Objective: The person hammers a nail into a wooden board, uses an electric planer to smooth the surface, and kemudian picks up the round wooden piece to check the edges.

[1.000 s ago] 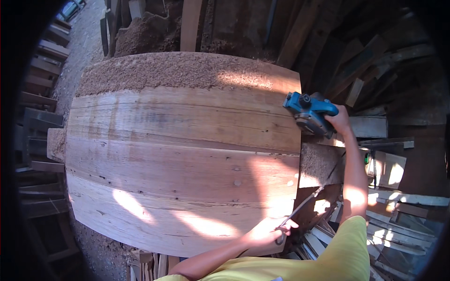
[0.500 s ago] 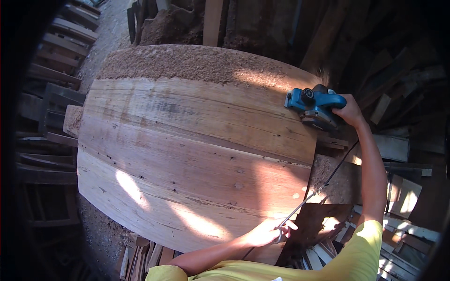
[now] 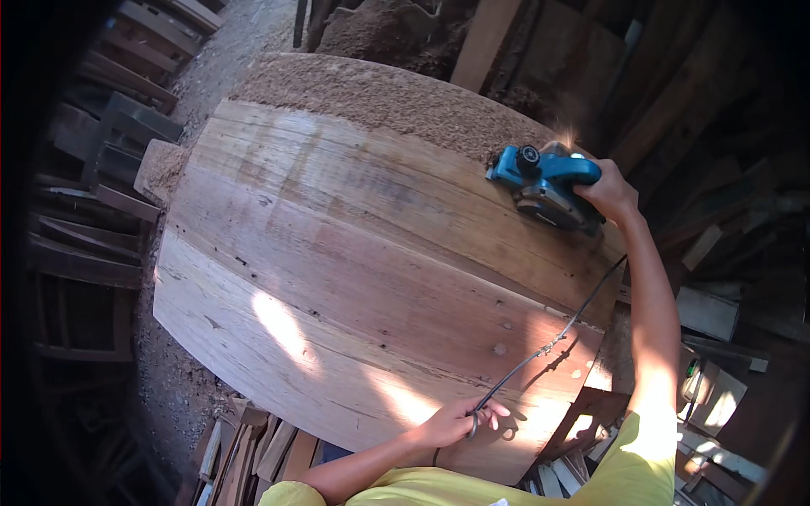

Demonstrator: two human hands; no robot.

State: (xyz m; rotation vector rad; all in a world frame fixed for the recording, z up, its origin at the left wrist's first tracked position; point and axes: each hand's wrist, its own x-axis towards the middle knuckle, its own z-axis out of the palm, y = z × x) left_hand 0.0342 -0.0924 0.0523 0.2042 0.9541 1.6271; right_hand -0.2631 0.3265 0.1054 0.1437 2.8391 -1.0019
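My right hand (image 3: 609, 192) is wrapped round the rear handle of a blue electric hand planer (image 3: 548, 181). The planer rests on the far right part of a wide wooden panel (image 3: 380, 270) made of several boards, and shavings spray from its far side. Near the panel's front edge, my left hand (image 3: 460, 422) is closed on the planer's dark power cord (image 3: 553, 344). From there the cord rises over the panel's right end toward my right forearm, with a knotted or taped spot midway. Part of the cord behind my forearm is hidden.
Wood shavings (image 3: 380, 97) lie thickly along the panel's far edge. Stacked chair-like wooden frames (image 3: 84, 244) stand at the left. Timber offcuts (image 3: 253, 455) crowd the near left, with more scrap pieces (image 3: 709, 312) at the right. An upright board (image 3: 485, 46) stands beyond the panel.
The planer and my right hand have moved left along the panel. The view has turned, so the panel appears more slanted. My left hand still grips the cord, which now lies farther over the panel.
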